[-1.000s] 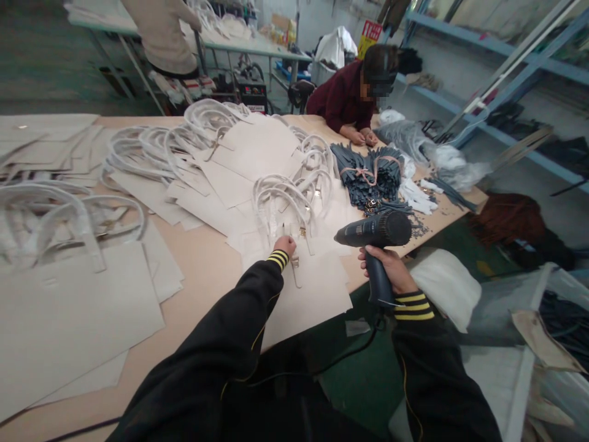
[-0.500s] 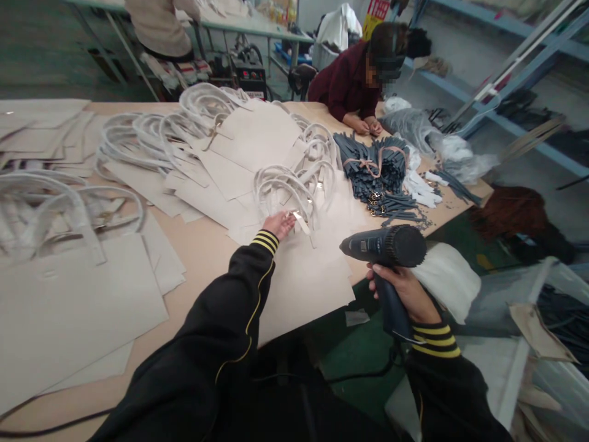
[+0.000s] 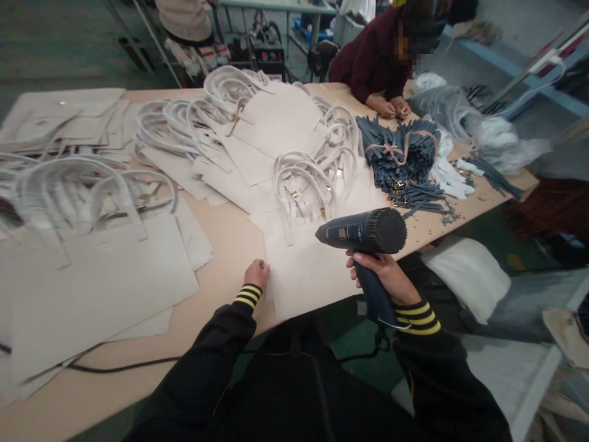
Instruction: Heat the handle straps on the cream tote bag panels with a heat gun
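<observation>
My right hand (image 3: 384, 273) is wrapped around the handle of a dark blue heat gun (image 3: 363, 230). The nozzle points left, above a beige bag panel (image 3: 313, 270) lying at the table's front edge. My left hand (image 3: 257, 273) is closed, its fingers curled at the left edge of that panel. Pale looped handles (image 3: 297, 166) rise from the panel's far side, with small gold buckles (image 3: 295, 195) among them. How the fingertips of my left hand meet the panel edge is partly hidden.
More beige panels with handles (image 3: 110, 270) lie to the left. Bundled dark blue straps (image 3: 400, 156) and white gloves (image 3: 453, 178) sit on the right. Across the table (image 3: 221, 236), a person in a maroon top (image 3: 375, 58) works with both hands. A black cord (image 3: 129, 368) runs along the front.
My left hand has let go of the small buckled strap and come down to the panel's left edge. The heat gun has shifted left in view, and my view has turned slightly.
</observation>
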### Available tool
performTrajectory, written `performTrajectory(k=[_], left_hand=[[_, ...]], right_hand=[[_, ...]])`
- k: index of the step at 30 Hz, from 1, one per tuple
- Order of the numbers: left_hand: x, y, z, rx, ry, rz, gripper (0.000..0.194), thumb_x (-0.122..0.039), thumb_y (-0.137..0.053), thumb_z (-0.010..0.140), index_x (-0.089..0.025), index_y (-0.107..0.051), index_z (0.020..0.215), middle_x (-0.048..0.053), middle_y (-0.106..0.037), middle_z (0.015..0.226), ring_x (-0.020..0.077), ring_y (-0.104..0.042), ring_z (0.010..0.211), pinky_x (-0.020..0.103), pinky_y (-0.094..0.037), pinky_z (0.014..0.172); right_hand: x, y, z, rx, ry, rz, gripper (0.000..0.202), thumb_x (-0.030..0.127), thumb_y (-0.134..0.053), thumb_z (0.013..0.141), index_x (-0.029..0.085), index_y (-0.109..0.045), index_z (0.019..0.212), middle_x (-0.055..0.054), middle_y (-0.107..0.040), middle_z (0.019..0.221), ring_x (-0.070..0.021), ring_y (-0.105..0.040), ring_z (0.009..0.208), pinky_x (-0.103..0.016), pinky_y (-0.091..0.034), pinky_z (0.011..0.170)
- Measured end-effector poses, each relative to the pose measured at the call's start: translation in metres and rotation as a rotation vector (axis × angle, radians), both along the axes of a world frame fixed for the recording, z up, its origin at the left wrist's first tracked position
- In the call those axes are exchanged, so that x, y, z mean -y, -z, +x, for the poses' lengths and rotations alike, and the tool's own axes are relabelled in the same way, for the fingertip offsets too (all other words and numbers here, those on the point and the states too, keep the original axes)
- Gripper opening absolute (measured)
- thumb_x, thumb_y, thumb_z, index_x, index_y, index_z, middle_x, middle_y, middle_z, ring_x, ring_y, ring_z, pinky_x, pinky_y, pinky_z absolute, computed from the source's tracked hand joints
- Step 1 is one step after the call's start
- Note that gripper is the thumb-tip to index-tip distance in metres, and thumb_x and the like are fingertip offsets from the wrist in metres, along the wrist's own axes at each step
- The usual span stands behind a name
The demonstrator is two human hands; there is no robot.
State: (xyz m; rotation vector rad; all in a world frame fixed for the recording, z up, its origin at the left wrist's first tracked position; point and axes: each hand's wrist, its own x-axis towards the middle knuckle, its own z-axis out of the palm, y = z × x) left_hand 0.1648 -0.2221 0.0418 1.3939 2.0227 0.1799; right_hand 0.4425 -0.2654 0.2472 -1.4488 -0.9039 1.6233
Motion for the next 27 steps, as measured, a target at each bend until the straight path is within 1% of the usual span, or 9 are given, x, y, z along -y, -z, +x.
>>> performTrajectory(k=[2,4,8,11,15,18,23,25,27], left_hand=[[-0.002,-0.004,0.001,-0.029,0.036,-0.041,0.021,-0.021,-0.043,0.078,-0.013,-0.06,0.087,0.01,-0.066,0.089,0.0176,-0.059,0.087,0.026,-0.043,0.078],[-0.008,-0.008,0.001,-0.042,0.064,-0.057,0.023,-0.021,-0.042,0.079,-0.012,-0.061,0.089,0.01,-0.066,0.092,0.0168,-0.059,0.087,0.024,-0.042,0.077],[-0.017,-0.01,-0.003,-0.03,0.082,-0.052,0.026,-0.021,-0.044,0.078,-0.011,-0.061,0.094,0.01,-0.065,0.095,0.0159,-0.058,0.088,0.022,-0.041,0.078],[-0.015,-0.01,-0.003,-0.011,0.076,-0.042,0.027,-0.019,-0.043,0.078,-0.01,-0.061,0.095,0.01,-0.065,0.092,0.0157,-0.058,0.086,0.023,-0.042,0.078],[-0.011,-0.011,0.003,-0.041,0.118,-0.049,0.025,-0.021,-0.043,0.08,-0.01,-0.06,0.094,0.011,-0.064,0.095,0.0175,-0.058,0.09,0.025,-0.042,0.081],[-0.007,-0.013,0.01,-0.088,0.159,-0.098,0.026,-0.025,-0.045,0.081,-0.008,-0.058,0.095,0.015,-0.062,0.098,0.022,-0.057,0.095,0.029,-0.042,0.083],[0.0,-0.017,0.028,-0.178,0.14,-0.08,0.044,-0.033,-0.056,0.077,-0.006,-0.046,0.11,0.022,-0.054,0.111,0.0285,-0.053,0.104,0.035,-0.042,0.086],[0.002,-0.018,0.036,-0.213,0.113,-0.061,0.049,-0.033,-0.059,0.075,-0.005,-0.043,0.112,0.023,-0.05,0.114,0.03,-0.051,0.106,0.036,-0.043,0.086],[0.001,-0.018,0.04,-0.244,0.098,-0.04,0.051,-0.032,-0.061,0.074,-0.005,-0.041,0.113,0.023,-0.05,0.113,0.0313,-0.05,0.107,0.039,-0.043,0.086]], right_hand=[[0.015,-0.003,0.0,0.012,-0.054,-0.036,0.029,0.034,-0.068,0.073,0.014,-0.061,0.092,-0.006,-0.061,0.08,-0.0154,-0.056,0.061,-0.023,-0.049,0.047],[0.036,-0.005,0.0,0.035,-0.172,-0.102,0.03,0.035,-0.066,0.075,0.014,-0.061,0.096,-0.007,-0.061,0.083,-0.0171,-0.057,0.064,-0.025,-0.049,0.05],[0.078,-0.002,-0.005,0.053,-0.454,-0.226,0.029,0.04,-0.06,0.081,0.013,-0.063,0.092,-0.006,-0.061,0.072,-0.0171,-0.056,0.06,-0.027,-0.048,0.056],[0.101,0.002,-0.013,0.022,-0.542,-0.247,0.03,0.041,-0.057,0.082,0.013,-0.062,0.09,-0.005,-0.06,0.069,-0.0165,-0.055,0.059,-0.028,-0.046,0.059],[0.118,0.002,-0.014,0.064,-0.566,-0.285,0.032,0.043,-0.056,0.082,0.013,-0.062,0.089,-0.005,-0.061,0.07,-0.0162,-0.055,0.059,-0.029,-0.045,0.061],[0.127,0.001,-0.007,0.038,-0.558,-0.321,0.034,0.045,-0.056,0.081,0.013,-0.061,0.09,-0.005,-0.06,0.069,-0.0162,-0.054,0.058,-0.029,-0.045,0.061],[0.137,0.001,0.003,-0.071,-0.486,-0.325,0.033,0.045,-0.055,0.083,0.013,-0.059,0.093,-0.005,-0.059,0.07,-0.0165,-0.054,0.061,-0.028,-0.045,0.059],[0.141,0.0,0.008,-0.026,-0.47,-0.3,0.032,0.044,-0.054,0.083,0.014,-0.06,0.093,-0.005,-0.059,0.071,-0.0173,-0.055,0.062,-0.029,-0.046,0.06],[0.144,-0.001,0.017,0.132,-0.363,-0.281,0.03,0.043,-0.059,0.081,0.014,-0.062,0.09,-0.005,-0.061,0.07,-0.0176,-0.055,0.061,-0.029,-0.047,0.06]])
